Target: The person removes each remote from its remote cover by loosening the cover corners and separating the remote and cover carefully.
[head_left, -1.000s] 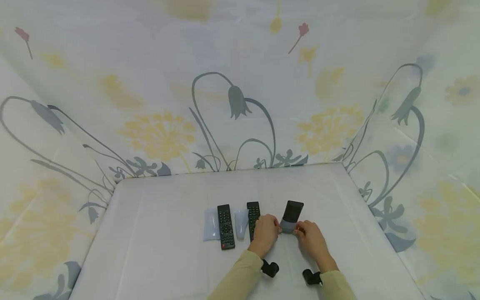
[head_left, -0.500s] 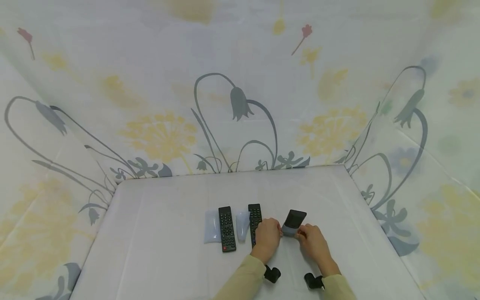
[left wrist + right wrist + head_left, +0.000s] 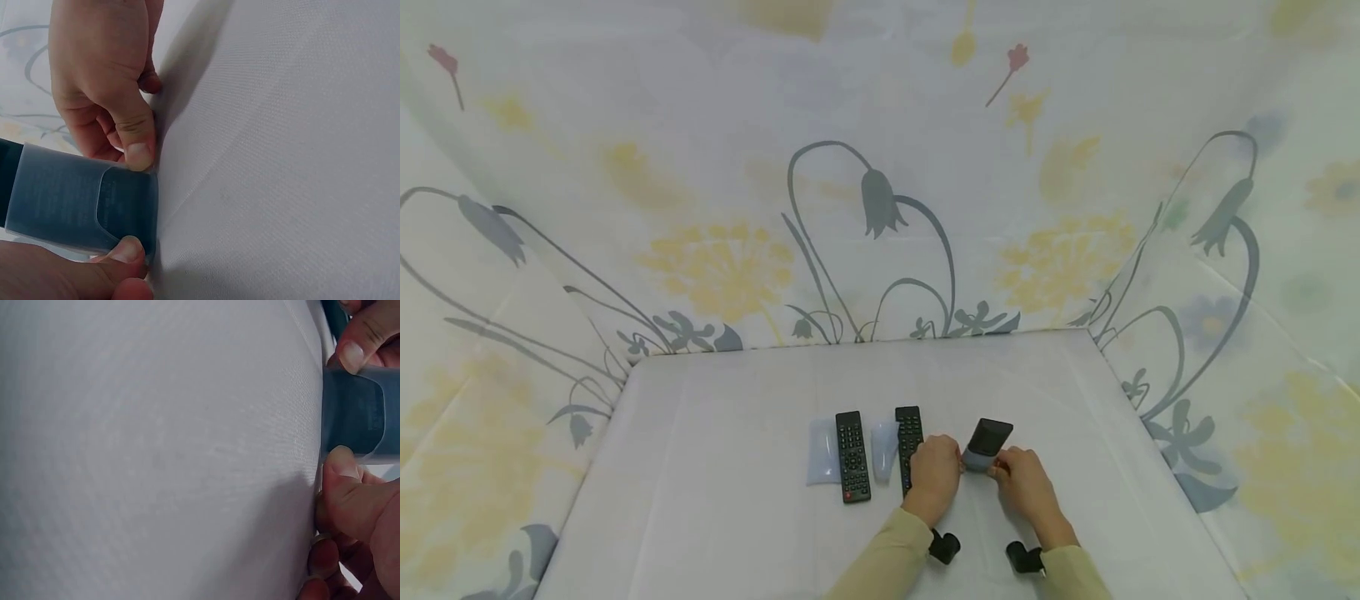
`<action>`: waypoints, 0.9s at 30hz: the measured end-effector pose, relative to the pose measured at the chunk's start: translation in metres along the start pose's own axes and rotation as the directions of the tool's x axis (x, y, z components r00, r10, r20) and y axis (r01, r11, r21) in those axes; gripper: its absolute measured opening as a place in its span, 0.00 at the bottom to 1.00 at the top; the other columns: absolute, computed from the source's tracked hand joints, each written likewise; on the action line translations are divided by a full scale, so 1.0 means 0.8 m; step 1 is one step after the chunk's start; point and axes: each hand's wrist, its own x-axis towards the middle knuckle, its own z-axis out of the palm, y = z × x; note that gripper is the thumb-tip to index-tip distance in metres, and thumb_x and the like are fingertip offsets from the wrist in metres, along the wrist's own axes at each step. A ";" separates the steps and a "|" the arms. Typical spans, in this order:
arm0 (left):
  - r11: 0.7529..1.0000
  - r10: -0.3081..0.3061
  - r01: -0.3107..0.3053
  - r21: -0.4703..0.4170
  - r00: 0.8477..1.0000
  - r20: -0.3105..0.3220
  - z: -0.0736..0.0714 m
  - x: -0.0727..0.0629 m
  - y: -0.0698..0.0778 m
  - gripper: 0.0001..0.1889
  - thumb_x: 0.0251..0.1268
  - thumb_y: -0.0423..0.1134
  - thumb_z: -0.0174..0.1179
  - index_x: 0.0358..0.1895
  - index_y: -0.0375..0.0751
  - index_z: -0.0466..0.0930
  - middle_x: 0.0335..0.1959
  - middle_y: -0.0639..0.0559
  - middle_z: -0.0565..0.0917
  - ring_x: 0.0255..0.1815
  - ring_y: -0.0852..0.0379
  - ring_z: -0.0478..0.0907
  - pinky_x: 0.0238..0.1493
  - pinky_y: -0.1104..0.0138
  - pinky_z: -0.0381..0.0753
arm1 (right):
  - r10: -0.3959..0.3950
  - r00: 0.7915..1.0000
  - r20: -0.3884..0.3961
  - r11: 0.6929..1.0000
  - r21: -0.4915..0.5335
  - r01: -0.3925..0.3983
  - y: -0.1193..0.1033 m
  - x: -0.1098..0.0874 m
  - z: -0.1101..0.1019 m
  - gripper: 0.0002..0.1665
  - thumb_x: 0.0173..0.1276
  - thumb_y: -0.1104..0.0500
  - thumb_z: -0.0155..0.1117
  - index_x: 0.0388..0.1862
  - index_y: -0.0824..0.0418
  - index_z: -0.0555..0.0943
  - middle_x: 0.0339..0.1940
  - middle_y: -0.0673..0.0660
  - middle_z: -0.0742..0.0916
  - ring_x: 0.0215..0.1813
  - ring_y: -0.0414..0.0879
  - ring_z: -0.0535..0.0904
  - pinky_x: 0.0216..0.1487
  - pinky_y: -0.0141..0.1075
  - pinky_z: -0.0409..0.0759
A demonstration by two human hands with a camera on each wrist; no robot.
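A dark remote control (image 3: 990, 435) stands tilted on end, its lower part inside a translucent sleeve (image 3: 978, 461). My left hand (image 3: 936, 477) pinches the sleeve's lower left edge, and my right hand (image 3: 1026, 486) pinches the opposite edge. In the left wrist view the sleeve (image 3: 59, 194) has a curved cut-out near its bottom, which sits right at the white tabletop. Both thumbs lie along the sleeve's sides in the right wrist view, with the sleeve (image 3: 353, 412) between them. The other fingertips are partly hidden behind it.
Left of my hands lies a black remote control (image 3: 853, 458) between two pale translucent sleeves, one flat (image 3: 823, 454) and one narrower (image 3: 883, 450). Another black remote control (image 3: 909, 429) is partly covered by my left hand. Floral cloth walls (image 3: 880, 275) enclose the white table (image 3: 737, 500).
Over the first half second the top of the sleeved remote control dips lower in the head view. Both hands keep their pinch at its lower end. Since then little has moved.
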 end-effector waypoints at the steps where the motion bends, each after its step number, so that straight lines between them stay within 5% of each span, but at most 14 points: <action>1: 1.000 -0.001 0.001 -0.004 1.000 0.004 0.000 0.000 0.000 0.14 0.50 0.34 0.72 0.14 0.47 0.78 0.17 0.56 0.81 0.19 0.59 0.77 0.17 0.65 0.73 | -0.003 1.000 0.002 1.000 0.009 0.003 0.001 0.000 0.001 0.09 0.59 0.66 0.73 0.25 0.59 0.80 0.22 0.48 0.77 0.30 0.45 0.68 0.34 0.41 0.68; 13: 0.997 -0.051 0.055 -0.063 0.997 0.056 -0.001 0.002 -0.003 0.15 0.53 0.34 0.73 0.15 0.48 0.78 0.16 0.58 0.79 0.18 0.61 0.75 0.20 0.66 0.73 | 0.140 0.987 0.075 0.959 0.236 -0.154 0.003 0.002 -0.011 0.08 0.61 0.64 0.73 0.36 0.58 0.81 0.32 0.50 0.83 0.35 0.45 0.77 0.37 0.40 0.75; 20: 0.995 -0.062 0.069 -0.076 0.993 0.096 -0.005 0.006 -0.006 0.11 0.53 0.35 0.74 0.19 0.46 0.82 0.19 0.56 0.82 0.20 0.59 0.77 0.21 0.65 0.75 | 0.053 0.997 -0.056 0.937 0.347 -0.030 -0.009 0.004 -0.018 0.17 0.59 0.67 0.75 0.48 0.62 0.84 0.44 0.57 0.87 0.45 0.53 0.83 0.43 0.43 0.82; 27: 0.985 -0.044 0.063 -0.161 0.992 0.115 -0.006 0.004 -0.010 0.12 0.52 0.38 0.75 0.21 0.48 0.78 0.17 0.60 0.78 0.19 0.63 0.72 0.21 0.68 0.70 | 0.033 0.995 -0.097 0.921 0.390 0.007 -0.004 0.007 -0.015 0.14 0.61 0.69 0.72 0.47 0.65 0.86 0.42 0.57 0.89 0.47 0.54 0.84 0.46 0.42 0.83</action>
